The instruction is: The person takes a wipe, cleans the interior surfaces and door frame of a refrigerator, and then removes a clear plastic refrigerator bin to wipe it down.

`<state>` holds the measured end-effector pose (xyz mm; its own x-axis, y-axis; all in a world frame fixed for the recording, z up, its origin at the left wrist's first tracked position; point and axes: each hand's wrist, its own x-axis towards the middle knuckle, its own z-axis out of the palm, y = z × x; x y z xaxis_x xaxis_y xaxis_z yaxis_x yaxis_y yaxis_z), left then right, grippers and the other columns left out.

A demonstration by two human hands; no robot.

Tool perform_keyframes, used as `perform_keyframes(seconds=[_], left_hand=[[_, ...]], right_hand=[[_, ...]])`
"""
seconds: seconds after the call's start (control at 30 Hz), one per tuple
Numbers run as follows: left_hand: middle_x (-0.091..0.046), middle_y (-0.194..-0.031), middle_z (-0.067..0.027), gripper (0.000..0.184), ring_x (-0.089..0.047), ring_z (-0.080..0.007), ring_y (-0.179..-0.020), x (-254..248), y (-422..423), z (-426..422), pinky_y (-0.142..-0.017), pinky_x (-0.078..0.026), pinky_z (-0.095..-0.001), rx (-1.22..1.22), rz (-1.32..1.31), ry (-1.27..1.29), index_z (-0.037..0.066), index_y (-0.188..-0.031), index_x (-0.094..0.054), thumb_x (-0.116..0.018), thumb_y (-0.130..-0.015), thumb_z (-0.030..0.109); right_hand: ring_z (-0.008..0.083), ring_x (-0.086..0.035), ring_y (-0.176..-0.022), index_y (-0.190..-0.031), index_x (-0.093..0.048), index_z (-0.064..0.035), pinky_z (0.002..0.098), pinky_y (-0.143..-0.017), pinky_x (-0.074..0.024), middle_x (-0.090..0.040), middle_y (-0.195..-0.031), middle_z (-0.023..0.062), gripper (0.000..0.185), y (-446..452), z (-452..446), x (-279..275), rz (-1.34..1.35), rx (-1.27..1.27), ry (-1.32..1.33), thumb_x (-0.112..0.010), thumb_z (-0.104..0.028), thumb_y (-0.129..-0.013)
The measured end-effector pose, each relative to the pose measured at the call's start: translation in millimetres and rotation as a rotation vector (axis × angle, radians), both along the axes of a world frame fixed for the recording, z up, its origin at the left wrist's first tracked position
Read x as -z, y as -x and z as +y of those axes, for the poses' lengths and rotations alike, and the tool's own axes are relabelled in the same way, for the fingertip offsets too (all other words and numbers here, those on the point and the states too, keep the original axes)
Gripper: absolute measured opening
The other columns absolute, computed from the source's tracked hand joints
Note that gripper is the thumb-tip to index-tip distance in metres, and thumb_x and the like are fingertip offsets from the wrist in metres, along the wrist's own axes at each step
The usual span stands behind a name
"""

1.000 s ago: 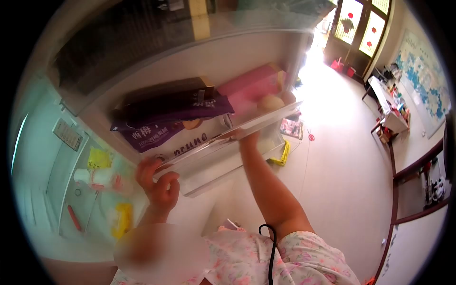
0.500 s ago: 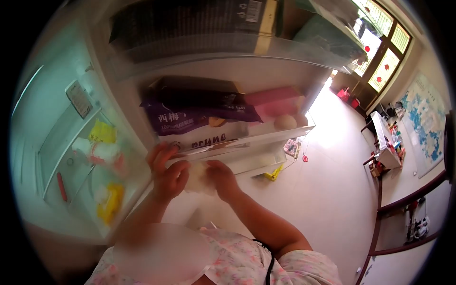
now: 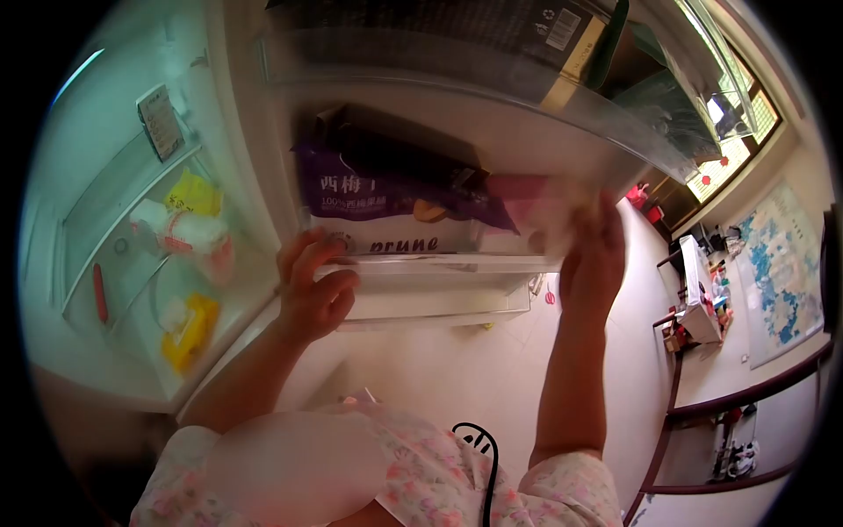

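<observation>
My left hand [image 3: 316, 285] has its fingers curled over the front rim of the fridge door shelf [image 3: 492, 263], at the left end. At the shelf's right end, my right hand [image 3: 599, 250] is raised and smeared by motion. A pale, blurred cloth [image 3: 571, 211] shows at its fingers. Inside the shelf lie a purple prune bag [image 3: 395, 198], its lower part white with "prune" lettering, a dark box [image 3: 386, 140] behind it and a pink package [image 3: 518, 193]. The right hand and cloth partly hide the pink package.
Overhead, a clear upper door shelf [image 3: 492, 101] holds a large dark box [image 3: 439, 44]. To the left, the lit fridge interior has a yellow bag [image 3: 191, 334], white wrapped items [image 3: 180, 228] and a red stick-like item [image 3: 100, 292]. Further right stands a cluttered table [image 3: 698, 281].
My right hand has moved up and right, from beside my left hand to the shelf's right end, taking the pale cloth along. My left hand stays at the rim. The view has shifted.
</observation>
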<state>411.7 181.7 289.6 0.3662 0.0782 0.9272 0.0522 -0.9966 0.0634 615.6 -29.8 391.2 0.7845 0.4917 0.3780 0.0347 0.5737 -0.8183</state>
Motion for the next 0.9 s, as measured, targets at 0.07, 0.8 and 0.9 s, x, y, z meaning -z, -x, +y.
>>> perform_keyframes(seconds=[0.07,0.8,0.9], left_hand=[[-0.052,-0.116,-0.0062,0.019,-0.043,-0.0335,-0.118,-1.3,1.2,-1.4,-0.093,-0.037,-0.0437,0.011,0.01,0.023,0.015,-0.074,-0.063,-0.067,-0.06,0.002],[-0.055,-0.114,-0.0078,0.017,-0.047,-0.033,-0.111,-13.1,-4.0,-1.3,-0.092,-0.037,-0.0472,0.102,0.068,0.007,0.013,-0.072,-0.061,-0.065,-0.058,0.004],[-0.055,-0.114,-0.0075,0.017,-0.048,-0.0323,-0.111,-15.1,-0.6,1.7,-0.092,-0.038,-0.0471,0.113,0.095,-0.01,0.013,-0.071,-0.061,-0.065,-0.057,0.004]], right_hand=[[0.0164,-0.056,-0.085,-0.116,-0.052,-0.0038,0.0257,-0.074,-0.0477,-0.056,-0.099,0.0054,0.032,-29.8,14.1,-28.3,-0.225,0.337,0.054,-0.061,-0.006,-0.085],[0.0251,-0.06,-0.096,-0.087,-0.066,-0.0072,0.0357,-0.079,-0.0503,-0.063,-0.095,0.0054,0.022,-78.4,85.8,-36.8,-1.428,0.359,0.454,-0.063,0.002,-0.067],[0.0268,-0.06,-0.095,-0.085,-0.066,-0.0061,0.0366,-0.08,-0.0502,-0.063,-0.095,0.0079,0.019,-114.5,76.0,-35.2,-1.444,0.438,0.474,-0.063,0.001,-0.068]])
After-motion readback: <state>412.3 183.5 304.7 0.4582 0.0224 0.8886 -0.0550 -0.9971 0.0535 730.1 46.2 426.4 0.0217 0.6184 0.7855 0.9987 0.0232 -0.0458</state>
